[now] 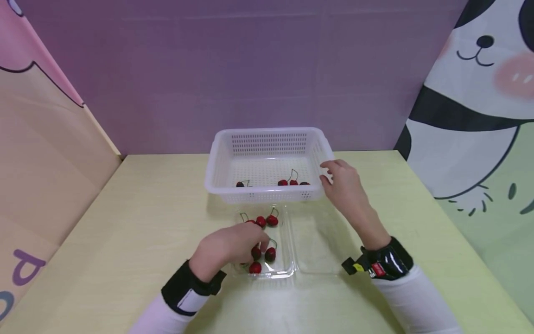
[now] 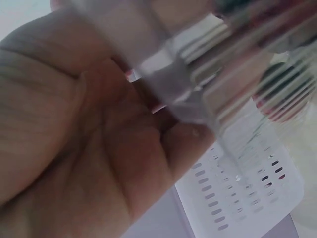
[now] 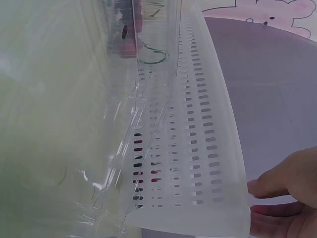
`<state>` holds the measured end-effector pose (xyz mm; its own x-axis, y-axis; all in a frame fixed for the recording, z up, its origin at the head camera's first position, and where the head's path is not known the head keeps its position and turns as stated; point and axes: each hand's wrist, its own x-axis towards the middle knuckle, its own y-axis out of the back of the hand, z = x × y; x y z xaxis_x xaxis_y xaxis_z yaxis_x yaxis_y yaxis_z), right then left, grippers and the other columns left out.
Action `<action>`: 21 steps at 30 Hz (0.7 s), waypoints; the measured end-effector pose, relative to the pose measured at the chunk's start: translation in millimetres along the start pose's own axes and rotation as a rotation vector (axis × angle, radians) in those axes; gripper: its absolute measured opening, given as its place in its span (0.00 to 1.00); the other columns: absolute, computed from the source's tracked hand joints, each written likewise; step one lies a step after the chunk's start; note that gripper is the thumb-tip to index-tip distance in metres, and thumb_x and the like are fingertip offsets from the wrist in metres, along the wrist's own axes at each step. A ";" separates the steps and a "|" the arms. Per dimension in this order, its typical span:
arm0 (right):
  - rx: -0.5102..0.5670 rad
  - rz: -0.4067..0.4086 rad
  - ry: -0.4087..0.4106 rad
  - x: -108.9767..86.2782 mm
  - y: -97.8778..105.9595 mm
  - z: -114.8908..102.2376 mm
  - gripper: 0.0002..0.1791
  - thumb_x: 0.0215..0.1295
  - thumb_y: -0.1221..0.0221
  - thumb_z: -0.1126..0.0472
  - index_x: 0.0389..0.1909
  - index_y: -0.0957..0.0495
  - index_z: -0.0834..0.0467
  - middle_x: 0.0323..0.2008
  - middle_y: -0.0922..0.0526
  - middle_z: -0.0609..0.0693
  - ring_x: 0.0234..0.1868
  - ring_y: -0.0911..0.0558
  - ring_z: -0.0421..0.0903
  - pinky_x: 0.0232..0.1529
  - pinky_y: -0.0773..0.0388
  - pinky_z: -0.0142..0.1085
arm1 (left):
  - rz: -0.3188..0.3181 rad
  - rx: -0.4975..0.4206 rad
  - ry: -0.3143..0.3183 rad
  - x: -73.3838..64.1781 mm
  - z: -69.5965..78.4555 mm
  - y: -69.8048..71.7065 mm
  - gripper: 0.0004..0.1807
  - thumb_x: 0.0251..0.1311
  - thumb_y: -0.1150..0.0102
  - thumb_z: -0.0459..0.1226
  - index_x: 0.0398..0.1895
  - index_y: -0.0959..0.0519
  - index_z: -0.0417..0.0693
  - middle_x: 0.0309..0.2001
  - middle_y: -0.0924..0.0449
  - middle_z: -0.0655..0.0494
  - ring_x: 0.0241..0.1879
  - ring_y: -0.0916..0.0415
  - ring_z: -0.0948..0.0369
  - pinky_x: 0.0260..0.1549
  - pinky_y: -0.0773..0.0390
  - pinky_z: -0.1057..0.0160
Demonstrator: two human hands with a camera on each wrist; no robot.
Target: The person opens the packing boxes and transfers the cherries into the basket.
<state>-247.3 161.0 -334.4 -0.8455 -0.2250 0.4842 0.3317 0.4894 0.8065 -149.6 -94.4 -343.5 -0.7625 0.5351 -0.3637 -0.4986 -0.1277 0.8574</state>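
My left hand point(image 1: 235, 243) reaches down into a clear plastic clamshell box point(image 1: 285, 266), fingers bent among the cherries. Dark red cherries point(image 1: 270, 254) with green stems lie around the fingertips and at the box's far end. The left wrist view shows the palm behind the blurred clear wall, the fingertips hidden; I cannot tell whether they pinch a cherry. At the right rim of a white perforated basket point(image 1: 267, 195), my right hand point(image 1: 346, 185) has thumb and fingers apart, tips right at the rim. Several cherries point(image 1: 288, 182) show inside the basket.
The clamshell's lid point(image 1: 319, 246) lies folded out flat to the right of the box. The basket stands just behind the box near the back of the pale wooden table point(image 1: 158, 208). A purple backdrop point(image 1: 208, 79) rises behind, with printed cloths at both sides.
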 end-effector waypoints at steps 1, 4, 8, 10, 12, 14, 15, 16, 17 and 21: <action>-0.001 -0.003 -0.001 -0.4 -0.3 -0.1 0.13 0.61 0.37 0.70 0.47 0.21 0.69 0.45 0.22 0.64 0.40 0.19 0.57 0.36 0.21 0.42 | 0.000 0.001 0.001 0.1 -0.1 -0.3 0.17 0.49 0.31 0.22 0.36 0.18 0.52 0.29 0.26 0.60 0.30 0.30 0.63 0.28 0.28 0.69; -0.007 -0.014 0.002 -1.3 -0.9 -0.4 0.13 0.62 0.37 0.68 0.47 0.21 0.69 0.45 0.22 0.63 0.41 0.19 0.56 0.36 0.22 0.42 | -0.007 0.001 0.008 1.0 0.0 -1.2 0.18 0.49 0.32 0.22 0.37 0.18 0.52 0.29 0.26 0.61 0.30 0.30 0.63 0.28 0.28 0.69; -0.008 -0.026 0.011 -2.1 -0.7 -2.0 0.13 0.63 0.37 0.67 0.46 0.20 0.68 0.46 0.22 0.63 0.40 0.19 0.56 0.36 0.22 0.42 | -0.020 -0.016 0.026 2.2 0.3 -2.8 0.18 0.50 0.33 0.21 0.38 0.19 0.53 0.28 0.27 0.61 0.30 0.29 0.63 0.28 0.28 0.70; -0.007 -0.030 0.014 -2.6 -0.4 -2.7 0.12 0.63 0.37 0.67 0.46 0.20 0.68 0.46 0.22 0.62 0.40 0.19 0.56 0.35 0.22 0.42 | -0.024 -0.022 0.031 2.6 0.3 -3.6 0.17 0.51 0.33 0.21 0.37 0.19 0.53 0.28 0.27 0.61 0.30 0.29 0.63 0.28 0.28 0.70; -0.010 -0.039 0.012 -2.8 -0.1 -3.2 0.12 0.63 0.37 0.66 0.46 0.20 0.68 0.46 0.22 0.62 0.40 0.19 0.55 0.35 0.22 0.41 | -0.026 -0.015 0.032 3.2 0.1 -4.5 0.17 0.51 0.33 0.22 0.36 0.20 0.53 0.28 0.27 0.62 0.29 0.30 0.63 0.27 0.28 0.70; -0.015 -0.056 0.007 -2.9 0.3 -3.8 0.12 0.64 0.37 0.65 0.46 0.20 0.67 0.46 0.22 0.62 0.39 0.19 0.55 0.34 0.22 0.41 | -0.024 -0.003 0.030 3.8 -0.1 -5.2 0.17 0.52 0.33 0.22 0.35 0.20 0.53 0.28 0.28 0.62 0.29 0.30 0.63 0.27 0.28 0.70; -0.016 -0.065 0.004 -3.0 0.5 -4.1 0.13 0.64 0.37 0.65 0.46 0.21 0.67 0.46 0.22 0.62 0.39 0.19 0.55 0.34 0.22 0.41 | -0.022 -0.001 0.029 4.0 -0.2 -5.6 0.17 0.52 0.34 0.22 0.35 0.20 0.53 0.27 0.28 0.62 0.29 0.30 0.63 0.27 0.28 0.70; -0.018 -0.075 0.001 -2.9 0.7 -4.3 0.13 0.65 0.37 0.65 0.47 0.21 0.67 0.46 0.22 0.62 0.39 0.19 0.54 0.34 0.22 0.41 | -0.021 0.002 0.029 4.3 -0.3 -5.9 0.16 0.52 0.34 0.21 0.35 0.20 0.53 0.27 0.28 0.62 0.29 0.30 0.64 0.27 0.28 0.70; -0.019 -0.084 -0.002 -2.9 0.8 -4.5 0.13 0.65 0.38 0.64 0.47 0.21 0.67 0.46 0.22 0.62 0.39 0.19 0.54 0.34 0.21 0.41 | -0.019 0.005 0.027 4.4 -0.3 -6.1 0.16 0.53 0.35 0.21 0.34 0.20 0.53 0.27 0.28 0.62 0.29 0.30 0.64 0.27 0.28 0.70; -0.018 -0.104 0.002 -3.0 1.5 -5.3 0.13 0.65 0.38 0.64 0.47 0.21 0.67 0.46 0.21 0.62 0.40 0.19 0.54 0.35 0.21 0.41 | -0.005 0.007 0.017 3.6 0.4 -5.8 0.16 0.53 0.35 0.21 0.33 0.20 0.53 0.26 0.28 0.62 0.28 0.30 0.64 0.27 0.29 0.70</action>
<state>-242.1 157.9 -332.8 -0.8751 -0.2753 0.3979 0.2493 0.4483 0.8584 -149.3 -91.5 -349.6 -0.7670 0.5212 -0.3743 -0.4996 -0.1191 0.8580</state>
